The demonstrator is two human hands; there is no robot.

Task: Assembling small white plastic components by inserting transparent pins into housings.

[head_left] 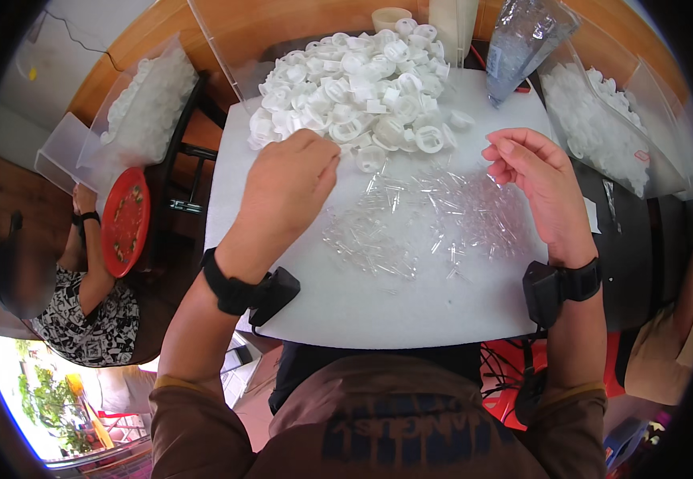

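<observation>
While one heap of round white plastic caps (354, 88) lies far, one scatter of slim clear rods (482, 211) nearer, left hand (289, 182) and right hand (539, 180) press fingertips together; pinching what, I cannot tell.

White plastic ring fittings (346, 92) at upper centre look smooth and faintly glossy; the clear rods (474, 211) at centre, glassy or plastic, glint. The white sheet (346, 315) under them is matt, foam-like. The transparent bag (526, 40) at upper right is crinkled, shiny film. The red tray (144, 227) at left is glossy plastic; the brown shirt (298, 407) at bottom, matt cloth.
</observation>
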